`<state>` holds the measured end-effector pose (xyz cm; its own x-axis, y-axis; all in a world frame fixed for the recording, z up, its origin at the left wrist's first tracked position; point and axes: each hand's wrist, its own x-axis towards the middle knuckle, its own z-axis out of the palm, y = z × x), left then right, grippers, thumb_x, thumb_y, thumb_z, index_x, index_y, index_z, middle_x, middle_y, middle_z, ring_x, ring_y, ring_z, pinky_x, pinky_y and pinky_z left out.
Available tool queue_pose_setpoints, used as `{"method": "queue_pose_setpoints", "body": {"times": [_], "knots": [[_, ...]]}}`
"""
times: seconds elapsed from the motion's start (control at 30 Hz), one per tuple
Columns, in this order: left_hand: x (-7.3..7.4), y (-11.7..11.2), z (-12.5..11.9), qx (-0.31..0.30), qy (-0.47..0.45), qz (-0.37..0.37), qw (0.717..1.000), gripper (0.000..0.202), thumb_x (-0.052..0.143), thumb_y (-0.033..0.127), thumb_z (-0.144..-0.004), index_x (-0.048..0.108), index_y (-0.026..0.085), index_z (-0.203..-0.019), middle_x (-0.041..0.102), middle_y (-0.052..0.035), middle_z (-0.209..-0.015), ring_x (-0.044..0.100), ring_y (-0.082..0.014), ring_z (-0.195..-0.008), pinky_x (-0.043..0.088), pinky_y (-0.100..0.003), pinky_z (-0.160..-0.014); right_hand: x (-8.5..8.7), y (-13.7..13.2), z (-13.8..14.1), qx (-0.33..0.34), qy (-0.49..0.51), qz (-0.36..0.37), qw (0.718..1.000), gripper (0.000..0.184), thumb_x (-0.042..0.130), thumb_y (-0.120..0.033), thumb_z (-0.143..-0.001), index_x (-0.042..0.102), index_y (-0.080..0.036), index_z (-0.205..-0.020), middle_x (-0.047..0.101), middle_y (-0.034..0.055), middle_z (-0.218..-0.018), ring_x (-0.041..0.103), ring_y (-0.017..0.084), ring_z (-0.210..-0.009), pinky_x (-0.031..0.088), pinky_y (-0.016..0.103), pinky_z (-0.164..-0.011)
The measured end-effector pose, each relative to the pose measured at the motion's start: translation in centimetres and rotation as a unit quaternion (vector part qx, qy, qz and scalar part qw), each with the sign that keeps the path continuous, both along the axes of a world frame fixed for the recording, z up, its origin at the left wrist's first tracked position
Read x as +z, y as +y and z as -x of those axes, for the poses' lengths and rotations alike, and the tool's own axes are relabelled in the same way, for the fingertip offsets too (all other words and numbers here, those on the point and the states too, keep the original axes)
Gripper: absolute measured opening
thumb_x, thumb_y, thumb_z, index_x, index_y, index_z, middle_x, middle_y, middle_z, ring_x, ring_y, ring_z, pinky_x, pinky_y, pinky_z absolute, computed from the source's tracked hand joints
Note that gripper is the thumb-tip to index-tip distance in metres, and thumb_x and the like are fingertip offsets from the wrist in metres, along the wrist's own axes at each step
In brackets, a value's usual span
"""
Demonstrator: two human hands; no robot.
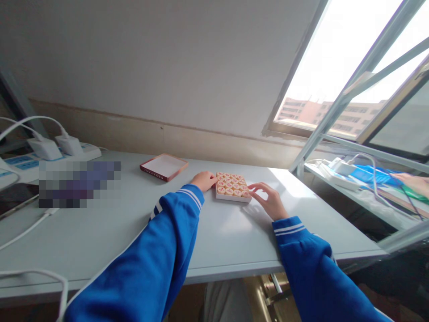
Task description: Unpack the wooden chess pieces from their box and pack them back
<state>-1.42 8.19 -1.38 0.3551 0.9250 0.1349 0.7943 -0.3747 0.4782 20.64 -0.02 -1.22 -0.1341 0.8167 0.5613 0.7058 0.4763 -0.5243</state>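
A shallow white box (232,197) lies on the desk between my hands. Round, light wooden xiangqi pieces (229,184) with red characters fill it in neat rows. My left hand (203,181) is closed at the box's left edge, its fingertips against the side. On the other side, my right hand (270,202) has its thumb and fingers at the right front corner, touching the box beside the corner piece; whether they also touch that piece I cannot tell. The dark red box lid (164,167) rests upturned to the left, its white inside showing.
A power strip (85,153) with white chargers (45,147) stands at the far left, beside a phone (20,199) and a blurred-out item. White cables cross the desk's left side. At right are a metal frame (310,145), a second desk and another person's hand (414,182).
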Motion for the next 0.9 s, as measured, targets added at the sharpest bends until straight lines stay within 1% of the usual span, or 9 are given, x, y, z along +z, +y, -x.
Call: {"method": "queue_pose_setpoints", "body": {"times": [0.07, 0.17, 0.27, 0.43, 0.5, 0.6, 0.67, 0.77, 0.9], "knots": [[0.1, -0.1, 0.0, 0.001, 0.000, 0.002, 1.000, 0.034, 0.038, 0.032, -0.081, 0.065, 0.018, -0.066, 0.062, -0.0034, -0.060, 0.055, -0.0147, -0.062, 0.034, -0.023, -0.056, 0.1, 0.2, -0.6, -0.038, 0.044, 0.018, 0.998, 0.026, 0.053, -0.042, -0.073, 0.062, -0.020, -0.084, 0.066, 0.0061, -0.086, 0.058, 0.020, -0.076, 0.043, 0.038, -0.075], [0.3, -0.2, 0.0, 0.004, 0.002, 0.007, 1.000, 0.035, 0.037, 0.034, -0.081, 0.065, 0.018, -0.067, 0.062, -0.0033, -0.059, 0.055, -0.0144, -0.060, 0.033, -0.023, -0.055, 0.0, 0.6, -1.7, -0.070, 0.147, 0.097, 0.982, 0.036, 0.048, -0.044, -0.074, 0.059, -0.017, -0.094, 0.067, 0.0091, -0.091, 0.059, 0.020, -0.078, 0.043, 0.036, -0.070], [0.4, -0.3, -0.1, 0.006, 0.008, 0.009, 1.000, 0.036, 0.037, 0.034, -0.081, 0.065, 0.017, -0.068, 0.062, -0.0036, -0.060, 0.054, -0.0143, -0.060, 0.033, -0.023, -0.054, -0.2, 0.9, -2.4, -0.062, 0.231, 0.167, 0.957, 0.039, 0.046, -0.043, -0.073, 0.057, -0.017, -0.100, 0.065, 0.0104, -0.099, 0.061, 0.019, -0.079, 0.044, 0.033, -0.066], [0.2, -0.1, 0.0, 0.004, 0.002, 0.005, 1.000, 0.034, 0.038, 0.033, -0.081, 0.066, 0.017, -0.068, 0.063, -0.0034, -0.061, 0.055, -0.0142, -0.061, 0.034, -0.023, -0.055, -0.5, 0.9, -2.4, -0.041, 0.295, 0.209, 0.932, 0.039, 0.050, -0.041, -0.070, 0.059, -0.017, -0.099, 0.064, 0.0111, -0.103, 0.062, 0.019, -0.084, 0.045, 0.029, -0.062], [0.2, -0.1, 0.0, 0.005, 0.002, 0.008, 1.000, 0.034, 0.038, 0.033, -0.081, 0.065, 0.017, -0.068, 0.063, -0.0033, -0.061, 0.055, -0.0142, -0.062, 0.034, -0.022, -0.055, -0.6, 1.0, -2.5, -0.040, 0.299, 0.205, 0.931, 0.039, 0.052, -0.041, -0.068, 0.059, -0.017, -0.098, 0.064, 0.0116, -0.103, 0.062, 0.019, -0.085, 0.046, 0.029, -0.063], [0.2, -0.1, 0.0, 0.005, 0.003, 0.009, 1.000, 0.035, 0.038, 0.034, -0.081, 0.065, 0.017, -0.067, 0.064, -0.0032, -0.062, 0.055, -0.0144, -0.061, 0.034, -0.023, -0.056, -0.8, 1.2, -2.8, -0.042, 0.284, 0.187, 0.940, 0.039, 0.056, -0.041, -0.066, 0.059, -0.017, -0.097, 0.065, 0.0120, -0.102, 0.061, 0.020, -0.087, 0.047, 0.031, -0.066], [0.3, -0.2, 0.0, 0.004, 0.004, 0.009, 1.000, 0.034, 0.037, 0.033, -0.080, 0.064, 0.018, -0.065, 0.064, -0.0028, -0.062, 0.055, -0.0143, -0.061, 0.034, -0.023, -0.056, -1.0, 1.4, -3.0, -0.050, 0.271, 0.159, 0.948, 0.039, 0.059, -0.039, -0.063, 0.059, -0.017, -0.096, 0.066, 0.0117, -0.097, 0.061, 0.021, -0.088, 0.048, 0.033, -0.069], [0.5, -0.3, 0.0, 0.008, 0.004, 0.008, 1.000, 0.032, 0.038, 0.031, -0.079, 0.063, 0.018, -0.064, 0.063, -0.0025, -0.060, 0.055, -0.0141, -0.060, 0.035, -0.023, -0.056, -1.0, 1.4, -3.1, -0.072, 0.250, 0.107, 0.960, 0.038, 0.064, -0.035, -0.059, 0.059, -0.016, -0.092, 0.068, 0.0099, -0.084, 0.062, 0.021, -0.083, 0.048, 0.036, -0.073], [0.6, -0.4, 0.2, -0.002, -0.025, 0.027, 0.999, 0.032, 0.037, 0.028, -0.078, 0.060, 0.016, -0.060, 0.060, -0.0015, -0.055, 0.053, -0.0126, -0.054, 0.035, -0.022, -0.055, -0.7, 1.3, -2.7, -0.110, 0.202, 0.051, 0.972, 0.037, 0.063, -0.033, -0.058, 0.058, -0.017, -0.091, 0.067, 0.0060, -0.074, 0.062, 0.019, -0.074, 0.048, 0.038, -0.074]]}}
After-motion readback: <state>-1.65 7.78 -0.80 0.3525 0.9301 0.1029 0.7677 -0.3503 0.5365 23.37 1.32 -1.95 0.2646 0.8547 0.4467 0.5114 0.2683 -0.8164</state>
